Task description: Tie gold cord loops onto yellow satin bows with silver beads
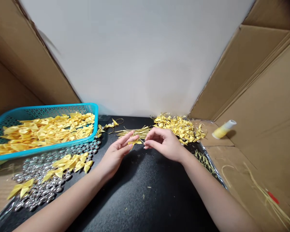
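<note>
My left hand point(117, 154) is closed on a yellow ribbon bow point(136, 142), pinched between thumb and fingers and partly hidden by them. Just to its right, my right hand point(168, 145) has thumb and forefinger pressed together beside the bow. A thin strand seems to run to those fingertips; its end is too small to make out. Behind both hands lies a bundle of cut gold cords point(125, 131). A heap of yellow bows with cord loops and silver beads point(176, 126) sits beyond my right hand.
At left stands a blue plastic basket point(96, 119) full of yellow bows. Silver beads point(45, 190) and loose bows point(71, 162) lie before it. A yellow thread spool point(223, 129) stands right, near cord scraps point(268, 196). Cardboard walls point(263, 90) flank the black table point(135, 199).
</note>
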Tool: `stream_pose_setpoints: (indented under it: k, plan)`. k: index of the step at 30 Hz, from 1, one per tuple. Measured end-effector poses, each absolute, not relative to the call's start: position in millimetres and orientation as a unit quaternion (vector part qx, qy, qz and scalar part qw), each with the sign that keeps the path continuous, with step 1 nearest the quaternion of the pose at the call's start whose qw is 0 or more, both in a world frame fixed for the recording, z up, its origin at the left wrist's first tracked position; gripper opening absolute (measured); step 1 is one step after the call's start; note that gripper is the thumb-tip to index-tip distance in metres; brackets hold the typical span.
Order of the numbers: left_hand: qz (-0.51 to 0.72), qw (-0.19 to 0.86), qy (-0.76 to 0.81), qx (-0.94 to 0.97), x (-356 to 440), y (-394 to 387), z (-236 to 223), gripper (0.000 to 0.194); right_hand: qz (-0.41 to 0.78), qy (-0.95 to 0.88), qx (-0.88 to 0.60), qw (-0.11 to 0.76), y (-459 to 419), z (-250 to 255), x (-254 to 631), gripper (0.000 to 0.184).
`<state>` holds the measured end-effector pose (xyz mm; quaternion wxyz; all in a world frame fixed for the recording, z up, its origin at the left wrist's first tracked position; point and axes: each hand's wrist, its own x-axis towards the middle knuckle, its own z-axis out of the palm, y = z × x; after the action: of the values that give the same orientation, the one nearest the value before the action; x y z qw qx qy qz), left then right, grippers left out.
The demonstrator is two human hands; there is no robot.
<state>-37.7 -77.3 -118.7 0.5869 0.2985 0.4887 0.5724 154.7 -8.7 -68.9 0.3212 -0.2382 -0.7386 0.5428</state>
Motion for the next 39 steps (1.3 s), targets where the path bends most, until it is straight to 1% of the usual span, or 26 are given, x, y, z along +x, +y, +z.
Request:
stream_pose_setpoints:
  k: [3, 6, 10, 12, 14, 16, 18, 21, 23, 25, 29, 30, 32, 34, 36, 39]
  plan:
    - [0.553, 0.582, 0.499, 0.327, -38, -78, -123, 0.051, 0.508, -0.746, -0.253, 0.349, -6, -67, 158, 0.008]
    - [0.56, 0.592, 0.477, 0.328, -35, -79, -121, 0.054, 0.52, -0.725, -0.257, 0.372, -4, -68, 160, 0.008]
    - [0.578, 0.625, 0.416, 0.32, -33, -81, -113, 0.055, 0.571, -0.725, -0.223, 0.313, -11, -66, 158, 0.008]
    - [0.577, 0.629, 0.413, 0.319, -35, -80, -110, 0.051, 0.59, -0.724, -0.21, 0.288, -15, -63, 157, 0.008]
    - [0.564, 0.632, 0.426, 0.319, -39, -79, -111, 0.045, 0.599, -0.718, -0.208, 0.286, -18, -61, 157, 0.008]
    - [0.546, 0.62, 0.444, 0.347, -42, -78, -115, 0.043, 0.605, -0.707, -0.211, 0.3, -19, -58, 157, 0.008]
    - [0.523, 0.584, 0.462, 0.415, -43, -79, -118, 0.048, 0.614, -0.686, -0.214, 0.327, -18, -56, 158, 0.009]
    - [0.446, 0.537, 0.464, 0.545, -40, -83, -119, 0.053, 0.623, -0.657, -0.21, 0.37, -15, -54, 158, 0.014]
    - [0.382, 0.523, 0.458, 0.608, -37, -87, -117, 0.048, 0.626, -0.64, -0.208, 0.394, -14, -54, 157, 0.016]
    - [0.357, 0.507, 0.453, 0.641, -34, -89, -113, 0.043, 0.633, -0.622, -0.208, 0.412, -14, -53, 156, 0.017]
    - [0.377, 0.498, 0.403, 0.669, -29, -90, -104, 0.021, 0.639, -0.596, -0.208, 0.441, -16, -52, 156, 0.018]
    - [0.38, 0.511, 0.383, 0.669, -29, -90, -102, 0.019, 0.635, -0.59, -0.209, 0.453, -15, -52, 155, 0.019]
    - [0.392, 0.554, 0.352, 0.644, -28, -90, -101, 0.023, 0.621, -0.579, -0.22, 0.481, -12, -55, 155, 0.021]
    - [0.431, 0.602, 0.336, 0.582, -29, -90, -101, 0.023, 0.604, -0.572, -0.237, 0.501, -6, -59, 155, 0.025]
    - [0.5, 0.637, 0.322, 0.49, -33, -89, -103, 0.024, 0.603, -0.58, -0.249, 0.488, -1, -64, 154, 0.03]
    - [0.615, 0.653, 0.307, 0.318, -39, -84, -103, 0.024, 0.632, -0.614, -0.242, 0.406, 1, -69, 153, 0.032]
